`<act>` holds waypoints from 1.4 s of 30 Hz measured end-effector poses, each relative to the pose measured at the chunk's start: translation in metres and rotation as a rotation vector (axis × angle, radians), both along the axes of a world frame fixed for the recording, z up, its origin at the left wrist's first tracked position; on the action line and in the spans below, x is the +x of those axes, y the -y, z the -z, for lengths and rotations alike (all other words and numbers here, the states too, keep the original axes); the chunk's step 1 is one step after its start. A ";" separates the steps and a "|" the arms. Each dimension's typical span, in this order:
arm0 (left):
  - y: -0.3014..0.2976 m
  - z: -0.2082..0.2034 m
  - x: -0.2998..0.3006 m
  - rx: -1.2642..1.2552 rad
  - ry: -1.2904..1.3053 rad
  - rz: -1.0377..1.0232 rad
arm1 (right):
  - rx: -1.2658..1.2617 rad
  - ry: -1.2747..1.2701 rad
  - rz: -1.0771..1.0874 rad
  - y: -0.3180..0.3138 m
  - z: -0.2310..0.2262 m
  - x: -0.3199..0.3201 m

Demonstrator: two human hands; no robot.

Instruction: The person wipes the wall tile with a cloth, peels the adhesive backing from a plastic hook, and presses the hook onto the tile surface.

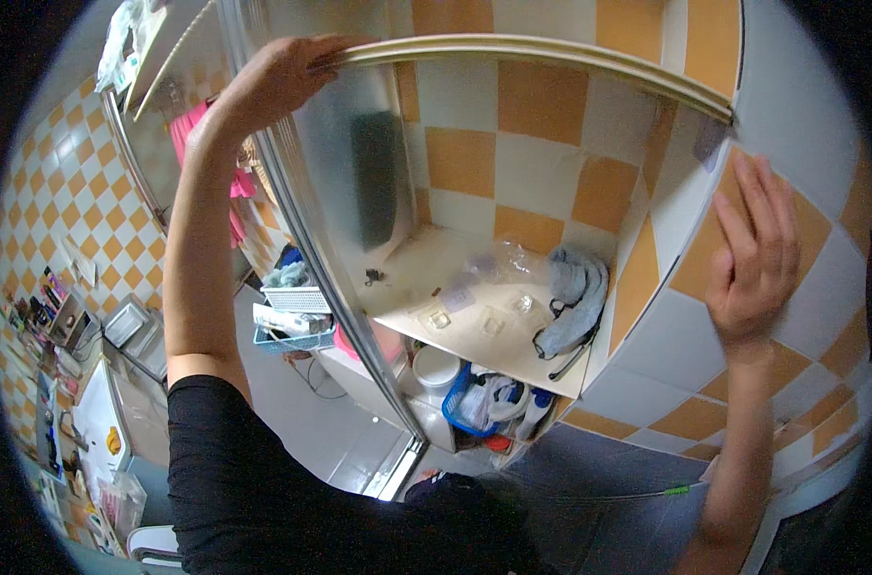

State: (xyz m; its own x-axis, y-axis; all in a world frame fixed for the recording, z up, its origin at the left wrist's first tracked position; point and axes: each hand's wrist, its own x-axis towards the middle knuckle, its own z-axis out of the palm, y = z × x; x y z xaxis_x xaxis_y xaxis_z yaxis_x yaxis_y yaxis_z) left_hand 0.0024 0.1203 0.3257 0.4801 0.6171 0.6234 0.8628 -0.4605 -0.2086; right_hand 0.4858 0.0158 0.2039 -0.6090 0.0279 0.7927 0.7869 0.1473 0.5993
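Observation:
My raised left hand [287, 81] is closed round the left end of a long cream shelf board [522, 45], beside a metal-framed glass door [306, 206]. The board spans a tiled recess. On the right, my right hand [757, 249] lies against the tiled wall [810, 225] with its fingers stretched out and holds nothing. Below the board, a cream lower shelf [407, 297] bears a rolled grey-blue cloth [577, 287], a crumpled clear plastic bag [508, 261] and several small clear pieces. A dark upright panel [378, 177] shows at the recess's left side.
Under the lower shelf stand a blue basket [467, 422] of bundled cloths and a white bucket [437, 367]. Past the door are stacked baskets [297, 299], a white counter [100, 422] with clutter, and pink fabric [186, 125]. Grey floor tiles [589, 470] lie below.

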 end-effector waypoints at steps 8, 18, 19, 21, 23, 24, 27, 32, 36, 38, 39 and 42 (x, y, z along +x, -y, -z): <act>0.004 0.006 0.004 -0.013 0.002 0.070 | -0.023 0.017 0.010 0.001 0.000 0.003; 0.006 0.014 0.011 0.053 -0.042 0.107 | -0.072 0.058 0.037 0.003 -0.004 0.012; 0.007 0.015 0.007 0.121 -0.031 0.170 | -0.081 0.033 0.030 0.004 -0.004 0.008; 0.005 0.023 0.008 0.073 0.076 0.173 | -0.091 -0.001 0.021 0.001 0.002 0.002; 0.001 0.025 0.020 0.136 0.122 0.158 | -0.026 -0.008 0.096 0.009 -0.003 -0.001; 0.003 0.024 0.028 0.170 0.124 0.164 | -0.032 -0.029 0.060 0.016 -0.009 0.001; -0.007 0.032 0.026 0.222 0.124 0.227 | -0.072 -0.118 -0.081 0.019 -0.027 -0.010; -0.003 0.029 0.020 0.220 0.094 0.219 | -0.084 -0.098 0.125 0.020 -0.077 -0.063; -0.001 0.028 0.016 0.241 0.058 0.218 | -0.055 -0.090 0.257 0.013 -0.077 -0.066; 0.000 0.028 0.012 0.232 0.088 0.215 | -0.033 -0.101 0.254 0.011 -0.078 -0.067; -0.003 0.029 0.015 0.216 0.097 0.225 | -0.023 -0.093 0.254 0.009 -0.077 -0.064; -0.006 0.031 0.017 0.197 0.089 0.229 | -0.021 -0.048 0.223 0.003 -0.075 -0.054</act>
